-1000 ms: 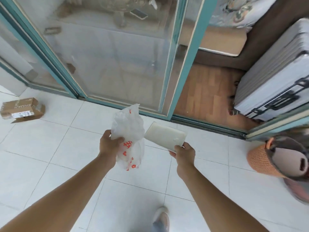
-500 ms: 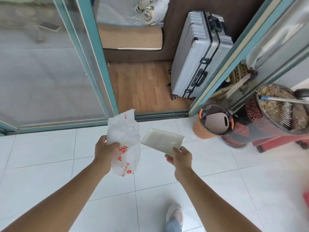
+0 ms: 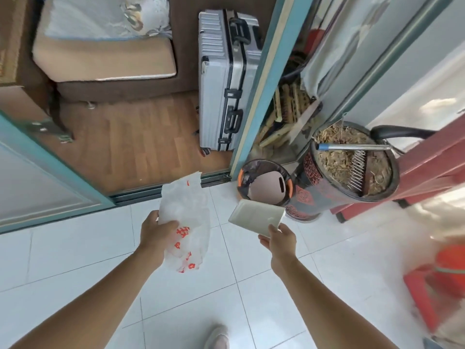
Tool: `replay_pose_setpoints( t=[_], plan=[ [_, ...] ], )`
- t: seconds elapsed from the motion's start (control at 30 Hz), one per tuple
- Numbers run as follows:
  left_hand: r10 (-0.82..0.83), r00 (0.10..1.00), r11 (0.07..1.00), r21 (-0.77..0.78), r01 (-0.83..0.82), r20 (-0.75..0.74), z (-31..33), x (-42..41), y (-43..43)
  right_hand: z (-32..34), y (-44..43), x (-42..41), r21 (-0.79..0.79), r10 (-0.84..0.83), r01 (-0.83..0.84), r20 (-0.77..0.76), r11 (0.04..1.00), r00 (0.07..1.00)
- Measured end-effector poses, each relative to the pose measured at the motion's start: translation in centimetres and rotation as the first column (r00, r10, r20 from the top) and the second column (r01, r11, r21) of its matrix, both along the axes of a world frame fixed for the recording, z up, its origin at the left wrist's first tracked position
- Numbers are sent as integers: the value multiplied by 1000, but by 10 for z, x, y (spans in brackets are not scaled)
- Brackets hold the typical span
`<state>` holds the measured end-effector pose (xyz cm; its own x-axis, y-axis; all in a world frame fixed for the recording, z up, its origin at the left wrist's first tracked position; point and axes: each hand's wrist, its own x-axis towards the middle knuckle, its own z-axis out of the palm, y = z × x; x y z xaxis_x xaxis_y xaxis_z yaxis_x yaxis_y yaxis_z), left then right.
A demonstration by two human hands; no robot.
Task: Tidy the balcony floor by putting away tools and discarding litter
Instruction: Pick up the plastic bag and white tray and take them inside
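Above white tiles [image 3: 75,260], left fingers [image 3: 168,224] grip bag [image 3: 187,210]; right fingers [image 3: 273,229] pinch tray [image 3: 254,216].

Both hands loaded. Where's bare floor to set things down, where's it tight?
Free: white tiles left of the plastic bag, up to the door track; also tiles between the forearms, down to the shoe. Crowded: beyond and right of the white tray: wastebasket, patterned pot, red stool.

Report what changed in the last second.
The person turned right and closed on the bin; the flat white piece in the right hand now overlaps its near rim in view. Unchanged: left hand grips the plastic bag, right hand pinches the piece.
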<state>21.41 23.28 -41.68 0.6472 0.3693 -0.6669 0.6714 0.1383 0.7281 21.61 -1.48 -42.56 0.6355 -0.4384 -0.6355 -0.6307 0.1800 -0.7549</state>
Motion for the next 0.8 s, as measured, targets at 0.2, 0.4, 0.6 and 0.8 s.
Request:
replay_pose_setpoints(
  t=[0.2,0.4,0.6,0.8],
  plan=[
    [-25,999,999,-22,25,-37,-16,45,-46,-23,-42,50,-6,-55,55,-53,998,997],
    [-83,994,996,-44,79,-78,-33,110,-71,-45,-61,105,7,-114,115,-91,993,989],
    [-139,985,990,-33,136,-106,-73,163,-90,-93,-87,161,-17,-144,143,-126,990,982],
    [-91,982,996,0,92,-166,-129,192,-126,-167,-122,208,-44,-64,56,-198,997,978]
  ],
)
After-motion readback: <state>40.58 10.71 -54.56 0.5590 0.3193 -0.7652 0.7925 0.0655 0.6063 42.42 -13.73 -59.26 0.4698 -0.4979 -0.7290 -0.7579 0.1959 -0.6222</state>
